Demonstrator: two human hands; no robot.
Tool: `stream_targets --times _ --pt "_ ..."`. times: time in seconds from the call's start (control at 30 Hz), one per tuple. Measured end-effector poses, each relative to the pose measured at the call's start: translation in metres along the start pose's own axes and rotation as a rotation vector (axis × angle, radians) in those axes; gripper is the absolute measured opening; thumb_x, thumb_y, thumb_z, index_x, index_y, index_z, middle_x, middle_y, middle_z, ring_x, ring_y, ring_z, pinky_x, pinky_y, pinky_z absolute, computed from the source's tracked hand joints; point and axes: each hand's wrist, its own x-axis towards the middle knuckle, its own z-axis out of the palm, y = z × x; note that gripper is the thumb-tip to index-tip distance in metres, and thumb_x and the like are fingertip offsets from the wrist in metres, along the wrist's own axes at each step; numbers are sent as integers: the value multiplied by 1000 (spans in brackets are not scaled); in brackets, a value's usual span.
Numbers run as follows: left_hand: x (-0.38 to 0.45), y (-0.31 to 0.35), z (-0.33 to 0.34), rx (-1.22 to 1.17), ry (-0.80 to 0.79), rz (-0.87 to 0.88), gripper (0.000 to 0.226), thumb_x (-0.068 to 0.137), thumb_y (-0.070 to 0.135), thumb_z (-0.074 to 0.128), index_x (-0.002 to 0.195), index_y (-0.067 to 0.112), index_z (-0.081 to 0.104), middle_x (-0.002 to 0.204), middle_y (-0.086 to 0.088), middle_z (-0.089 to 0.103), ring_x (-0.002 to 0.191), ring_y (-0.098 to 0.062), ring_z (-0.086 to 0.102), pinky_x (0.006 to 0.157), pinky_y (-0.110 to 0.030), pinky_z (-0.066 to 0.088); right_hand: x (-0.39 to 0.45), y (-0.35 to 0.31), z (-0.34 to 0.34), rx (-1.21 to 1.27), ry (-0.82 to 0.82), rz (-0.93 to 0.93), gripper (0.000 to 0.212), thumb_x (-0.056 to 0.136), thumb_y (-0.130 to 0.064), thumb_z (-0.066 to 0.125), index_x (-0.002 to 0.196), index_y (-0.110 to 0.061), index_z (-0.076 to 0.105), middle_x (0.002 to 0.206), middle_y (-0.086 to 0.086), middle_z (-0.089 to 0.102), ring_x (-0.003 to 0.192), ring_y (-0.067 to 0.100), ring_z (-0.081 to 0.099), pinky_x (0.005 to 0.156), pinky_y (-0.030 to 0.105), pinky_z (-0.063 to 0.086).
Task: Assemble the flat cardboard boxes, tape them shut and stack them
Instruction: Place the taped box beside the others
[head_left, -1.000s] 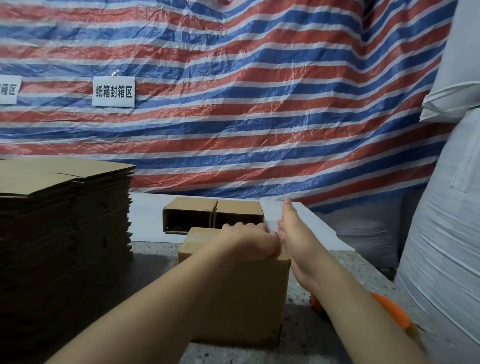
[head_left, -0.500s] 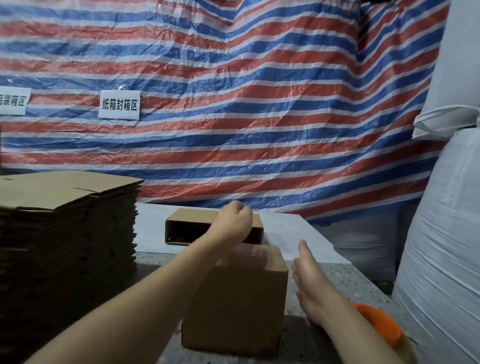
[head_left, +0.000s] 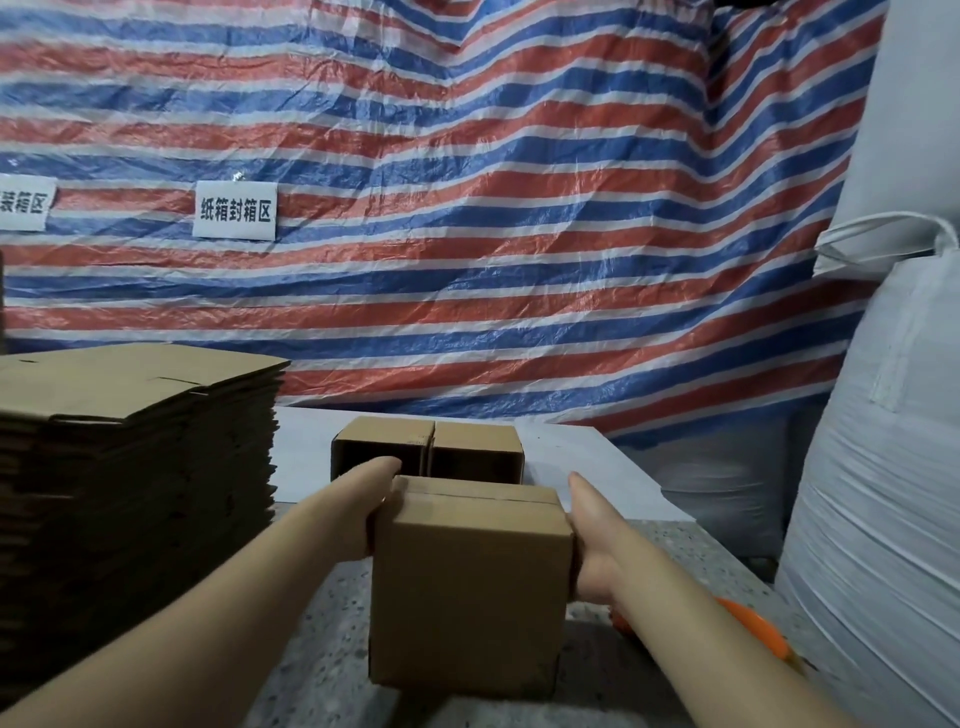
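While the assembled box (head_left: 467, 597) is sitting between them, the left hand (head_left: 382, 512) and right hand (head_left: 592, 535) are pressing flat-fingered on its opposite sides, probably readying a lift for stacking. Beyond the grip two open boxes (head_left: 428, 449) are crowding the table (head_left: 597, 462); left of it, the flat cardboard stack (head_left: 135, 467) is standing; an orange object (head_left: 753, 631) is lying under the right forearm.

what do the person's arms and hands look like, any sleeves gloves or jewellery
Both forearms are bare as far as the frame shows: no sleeves, gloves, watch or bracelet in view. The left hand and right hand wear nothing visible; the fingers are mostly hidden, so rings cannot be ruled out.
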Motion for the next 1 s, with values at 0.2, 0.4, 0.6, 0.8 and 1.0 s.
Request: stream_targets --times 0.2,0.4,0.6,0.8,1.0 --pt "10 -1 -31 460 -18 -142 105 86 84 11 111 -3 64 97 -22 73 85 -37 73 79 -45 58 2 0 -19 -413 111 172 119 82 -89 2 142 1 50 137 28 57 124 44 57 97 49 46" --pt "-1 15 -22 303 -109 -37 91 89 80 22 109 0 62 92 -21 74 86 -36 72 79 -44 58 -7 -22 -19 -454 79 15 101 92 -81 10 112 0 67 104 21 71 97 36 67 81 44 53" --pt "-15 25 -13 53 -100 352 59 93 64 46 116 11 57 107 -14 64 90 -26 62 78 -33 50 -9 -17 -22 -15 -50 -402 37 107 -39 35 120 -17 61 113 3 66 106 19 59 97 41 43" --pt "-16 -46 8 277 -21 454 48 101 45 44 142 20 44 134 -7 56 122 -24 54 104 -40 45 -2 51 -8 -402 168 -425 49 101 -38 56 147 -29 40 148 1 50 125 20 57 88 34 55" --pt "-12 -54 10 138 8 420 56 99 58 35 141 23 48 139 -3 54 128 -22 50 106 -40 39 -2 54 -4 -354 189 -393 68 98 -63 42 155 -27 32 155 2 44 141 25 43 115 51 38"
